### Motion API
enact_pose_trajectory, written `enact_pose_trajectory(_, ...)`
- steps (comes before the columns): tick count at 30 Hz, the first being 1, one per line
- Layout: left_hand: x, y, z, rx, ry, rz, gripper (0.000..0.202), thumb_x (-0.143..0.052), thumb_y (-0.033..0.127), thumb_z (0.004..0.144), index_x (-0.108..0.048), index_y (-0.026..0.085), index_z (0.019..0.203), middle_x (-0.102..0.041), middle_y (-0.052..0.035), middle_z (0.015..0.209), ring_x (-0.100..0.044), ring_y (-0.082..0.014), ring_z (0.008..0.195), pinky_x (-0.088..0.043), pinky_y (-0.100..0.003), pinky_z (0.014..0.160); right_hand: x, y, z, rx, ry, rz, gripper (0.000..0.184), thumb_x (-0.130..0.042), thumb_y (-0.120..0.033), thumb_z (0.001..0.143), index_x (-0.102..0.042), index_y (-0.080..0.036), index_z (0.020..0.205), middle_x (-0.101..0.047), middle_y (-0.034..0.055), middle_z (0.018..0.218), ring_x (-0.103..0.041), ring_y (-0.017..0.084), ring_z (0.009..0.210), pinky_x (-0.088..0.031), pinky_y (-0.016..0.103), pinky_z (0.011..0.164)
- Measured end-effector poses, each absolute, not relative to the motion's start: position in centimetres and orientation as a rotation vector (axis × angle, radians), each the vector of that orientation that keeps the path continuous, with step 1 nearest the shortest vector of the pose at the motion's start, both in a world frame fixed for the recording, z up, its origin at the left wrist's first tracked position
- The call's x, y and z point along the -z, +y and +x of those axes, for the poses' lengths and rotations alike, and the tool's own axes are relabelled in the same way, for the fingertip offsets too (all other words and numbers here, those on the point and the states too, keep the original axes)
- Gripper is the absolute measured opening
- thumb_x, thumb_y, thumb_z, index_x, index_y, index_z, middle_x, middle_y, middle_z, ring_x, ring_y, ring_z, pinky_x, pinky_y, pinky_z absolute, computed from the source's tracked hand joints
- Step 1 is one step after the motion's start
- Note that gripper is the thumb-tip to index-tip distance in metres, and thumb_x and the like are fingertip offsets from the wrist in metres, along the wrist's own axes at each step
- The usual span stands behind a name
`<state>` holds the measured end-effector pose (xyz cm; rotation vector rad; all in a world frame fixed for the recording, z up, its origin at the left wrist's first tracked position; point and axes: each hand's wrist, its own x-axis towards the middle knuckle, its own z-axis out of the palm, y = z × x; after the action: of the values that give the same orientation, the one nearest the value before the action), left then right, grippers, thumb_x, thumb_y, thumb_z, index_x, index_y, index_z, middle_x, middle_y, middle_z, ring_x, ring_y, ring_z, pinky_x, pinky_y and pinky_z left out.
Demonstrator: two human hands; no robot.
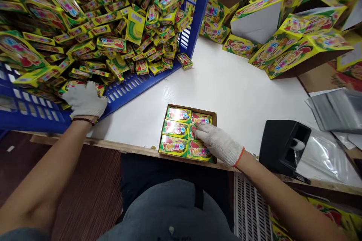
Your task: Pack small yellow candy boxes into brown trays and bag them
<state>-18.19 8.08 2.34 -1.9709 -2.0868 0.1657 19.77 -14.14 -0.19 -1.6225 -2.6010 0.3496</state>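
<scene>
My left hand (86, 99), in a white knit glove, reaches over the near rim of a blue plastic crate (124, 92). Its fingers are spread over a yellow-green TWINS pack (72, 85) lying among many others; part of that pack is hidden beneath the glove. My right hand (219, 141), also gloved but with bare fingertips, rests on the right side of a shallow carton (215, 119) at the table's near edge. Rows of TWINS packs (175, 129) fill this carton, lying flat. The right fingers are stretched out, touching packs on that side.
Opened printed display boxes (271, 45) stand at the back right. A black tape dispenser (279, 147) and clear plastic sheets (325, 158) lie to the right, with stacked film sleeves (339, 109) behind. One loose pack (184, 61) leans by the crate's corner on the white tabletop (141, 120).
</scene>
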Motion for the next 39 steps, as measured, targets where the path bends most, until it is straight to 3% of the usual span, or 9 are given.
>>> enact_pose_trajectory(6, -2.5, 7.1, -18.5, -0.119, -2.196, -1.995, 0.048, -0.061, 0.039, 0.079, -0.056, 0.013, 0.119, -0.057, -0.0197, 0.124, -0.05, -0.0402, 0.12, -0.04, -0.053, 0.095, -0.5, -14.5, 20.3, -0.63, -2.391, -1.489, 0.04, -0.044, -0.003, 0.081, -0.067, -0.018, 0.11, -0.066, 0.0119, 0.113, -0.064, 0.024, 0.105, -0.056, 0.038, 0.089)
enact_pose_trajectory(10, -3.6, 4.7, -17.6, 0.539, -2.331, -2.303, 0.061, -0.068, 0.029, 0.071, -0.051, 0.016, 0.128, -0.06, -0.014, 0.127, -0.057, -0.0324, 0.118, -0.047, -0.046, 0.1, -2.4, -13.8, 20.0, -0.599, -2.125, -1.454, 0.035, -0.043, -0.007, 0.087, -0.064, -0.02, 0.112, -0.065, 0.01, 0.11, -0.064, 0.022, 0.103, -0.057, 0.037, 0.086)
enact_pose_trajectory(14, -4.0, 0.5, -13.5, 1.262, -1.945, -3.114, 0.067, -0.069, 0.028, 0.075, -0.043, 0.016, 0.136, -0.056, -0.0135, 0.133, -0.058, -0.0261, 0.122, -0.049, -0.043, 0.105, -5.1, -11.9, 18.1, -0.321, -2.12, -1.356, 0.033, -0.048, -0.009, 0.087, -0.061, -0.019, 0.116, -0.064, 0.0138, 0.116, -0.06, 0.026, 0.117, -0.054, 0.043, 0.093)
enact_pose_trajectory(19, -3.3, -3.9, -6.8, 1.552, -1.341, -3.689, 0.066, -0.073, 0.027, 0.08, -0.045, 0.025, 0.14, -0.055, -0.0123, 0.137, -0.056, -0.0269, 0.125, -0.049, -0.048, 0.107, -7.3, -10.1, 16.7, -0.321, -2.307, -1.271, 0.029, -0.06, -0.016, 0.081, -0.062, -0.017, 0.11, -0.065, 0.0152, 0.113, -0.057, 0.031, 0.119, -0.052, 0.049, 0.095)
enact_pose_trajectory(22, -3.1, -4.9, -4.1, 1.577, -1.099, -3.635, 0.057, -0.069, 0.022, 0.082, -0.051, 0.023, 0.136, -0.056, -0.0126, 0.136, -0.055, -0.0272, 0.127, -0.046, -0.05, 0.11, -7.4, -10.5, 18.1, -0.401, -2.127, -1.417, 0.035, -0.064, -0.019, 0.078, -0.061, -0.019, 0.113, -0.064, 0.0131, 0.114, -0.061, 0.029, 0.109, -0.053, 0.048, 0.094)
enact_pose_trajectory(26, -3.2, -5.7, -1.5, 1.709, -1.021, -3.096, 0.054, -0.063, 0.017, 0.083, -0.049, 0.022, 0.136, -0.054, -0.0116, 0.137, -0.051, -0.0272, 0.13, -0.043, -0.05, 0.111, -6.3, -12.1, 19.1, -0.741, -1.359, -1.616, 0.042, -0.066, -0.045, 0.082, -0.058, -0.019, 0.113, -0.065, 0.0136, 0.113, -0.064, 0.027, 0.105, -0.055, 0.048, 0.091)
enact_pose_trajectory(30, -2.4, -7.1, 1.0, 1.629, -0.861, -2.876, 0.057, -0.055, 0.016, 0.087, -0.04, 0.022, 0.142, -0.054, -0.0127, 0.135, -0.052, -0.0252, 0.127, -0.047, -0.046, 0.107, -5.1, -12.8, 17.7, -1.268, -1.001, -1.368, 0.043, -0.049, -0.056, 0.091, -0.056, -0.021, 0.115, -0.07, 0.0111, 0.107, -0.068, 0.024, 0.094, -0.059, 0.041, 0.079)
enact_pose_trajectory(34, -1.4, -7.5, 1.2, 1.293, -0.977, -2.991, 0.054, -0.056, 0.031, 0.092, -0.041, 0.01, 0.14, -0.054, -0.0201, 0.136, -0.051, -0.0287, 0.129, -0.047, -0.045, 0.106, -5.1, -11.6, 19.8, -0.966, -1.194, -1.557, 0.037, -0.056, -0.042, 0.087, -0.057, -0.022, 0.119, -0.07, 0.0088, 0.112, -0.066, 0.025, 0.102, -0.056, 0.039, 0.085)
enact_pose_trajectory(39, -1.3, -6.3, -0.4, 0.379, -1.009, -3.148, 0.031, -0.06, 0.026, 0.088, -0.062, 0.012, 0.116, -0.063, -0.0154, 0.123, -0.056, -0.0301, 0.118, -0.041, -0.05, 0.107, -5.0, -8.9, 23.7, -0.842, -1.853, -1.924, 0.029, -0.048, -0.023, 0.086, -0.068, -0.019, 0.106, -0.071, 0.0092, 0.105, -0.064, 0.025, 0.096, -0.049, 0.039, 0.087)
